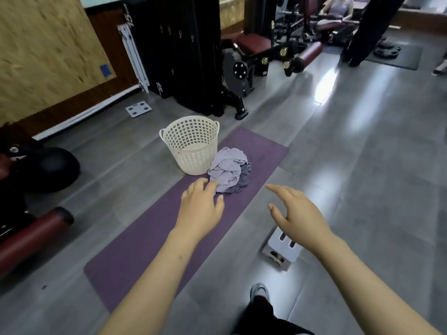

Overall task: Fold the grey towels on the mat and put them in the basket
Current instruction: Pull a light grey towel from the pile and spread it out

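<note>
- Left hand (199,209) is hovering open, fingertips at the crumpled grey towels (228,169) on the mat (145,238).
- Right hand (296,213) is spreading open, holding nothing.
- Basket (191,151) is standing just beside the towels.

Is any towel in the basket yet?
No: the basket shows none inside, and the grey towels lie crumpled on the mat beside it.

The grey towels (229,169) lie crumpled in one loose heap on the purple mat (150,238), a pale one bunched over a darker one, unfolded; the cream perforated basket (191,145) stands upright just beside them at the mat's far end
</note>
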A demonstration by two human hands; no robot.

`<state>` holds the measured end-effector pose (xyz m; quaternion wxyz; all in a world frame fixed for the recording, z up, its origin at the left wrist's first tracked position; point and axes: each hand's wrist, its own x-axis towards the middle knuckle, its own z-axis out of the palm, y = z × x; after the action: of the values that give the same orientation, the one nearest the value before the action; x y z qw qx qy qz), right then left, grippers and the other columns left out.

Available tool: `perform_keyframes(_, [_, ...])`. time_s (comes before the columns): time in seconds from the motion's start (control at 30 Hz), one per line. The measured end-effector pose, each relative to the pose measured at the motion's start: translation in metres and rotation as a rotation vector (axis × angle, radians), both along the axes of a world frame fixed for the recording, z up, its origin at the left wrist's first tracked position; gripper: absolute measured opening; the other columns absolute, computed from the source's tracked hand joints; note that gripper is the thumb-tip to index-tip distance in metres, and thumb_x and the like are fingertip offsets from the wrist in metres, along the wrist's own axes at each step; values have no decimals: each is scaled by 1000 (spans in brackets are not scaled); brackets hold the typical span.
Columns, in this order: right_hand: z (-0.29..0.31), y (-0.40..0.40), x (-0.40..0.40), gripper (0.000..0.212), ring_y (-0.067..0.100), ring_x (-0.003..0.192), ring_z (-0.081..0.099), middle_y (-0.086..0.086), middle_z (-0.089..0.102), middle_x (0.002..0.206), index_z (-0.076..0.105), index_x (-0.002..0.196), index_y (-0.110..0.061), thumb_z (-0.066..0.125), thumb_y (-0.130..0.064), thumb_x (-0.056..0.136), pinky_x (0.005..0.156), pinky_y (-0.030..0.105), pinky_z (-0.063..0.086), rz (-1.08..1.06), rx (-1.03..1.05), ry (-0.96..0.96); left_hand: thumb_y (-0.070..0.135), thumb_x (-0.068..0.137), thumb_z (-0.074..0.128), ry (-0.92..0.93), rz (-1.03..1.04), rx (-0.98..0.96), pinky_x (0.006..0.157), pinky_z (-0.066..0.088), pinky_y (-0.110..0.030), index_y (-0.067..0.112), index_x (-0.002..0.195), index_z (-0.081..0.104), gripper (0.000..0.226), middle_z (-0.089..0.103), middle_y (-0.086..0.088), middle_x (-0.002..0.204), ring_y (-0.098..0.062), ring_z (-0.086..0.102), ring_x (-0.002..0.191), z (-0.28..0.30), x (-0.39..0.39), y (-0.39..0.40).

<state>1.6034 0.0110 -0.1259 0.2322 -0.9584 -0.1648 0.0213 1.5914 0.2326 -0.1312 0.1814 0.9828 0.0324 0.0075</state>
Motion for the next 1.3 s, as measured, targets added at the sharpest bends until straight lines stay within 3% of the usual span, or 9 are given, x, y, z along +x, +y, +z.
perform_keyframes(0.13, [-7, 4, 63, 45, 17, 128, 41, -8, 47, 139, 38, 141, -28, 45, -31, 97, 96, 28, 37, 44, -9, -3, 27, 96, 47, -11, 25, -4, 105, 28, -38, 14, 137, 47, 43, 44, -8, 136, -26, 39, 127, -10, 58, 3])
perform_keyframes(0.5, [-14, 17, 258, 45, 21, 116, 50, -6, 50, 137, 42, 140, -26, 48, -30, 95, 88, 32, 43, 178, -5, 36, 26, 95, 48, -15, 180, -6, 104, 30, -39, 12, 134, 50, 42, 47, -8, 132, -26, 42, 126, -20, 206, 2])
perform_keyframes(0.67, [-22, 35, 314, 46, 22, 124, 45, -5, 48, 140, 42, 140, -24, 50, -29, 94, 94, 34, 42, 217, 13, 79, 26, 95, 48, 1, 210, -5, 105, 29, -39, 13, 136, 48, 43, 45, -8, 135, -26, 41, 127, -20, 255, 11])
perform_keyframes(1.3, [-54, 120, 496, 48, 21, 127, 43, -5, 48, 139, 40, 142, -22, 48, -30, 96, 94, 36, 44, 234, 5, 128, 22, 92, 51, 16, 188, 12, 104, 32, -41, 13, 134, 49, 43, 45, -11, 136, -28, 42, 126, -58, 441, 91])
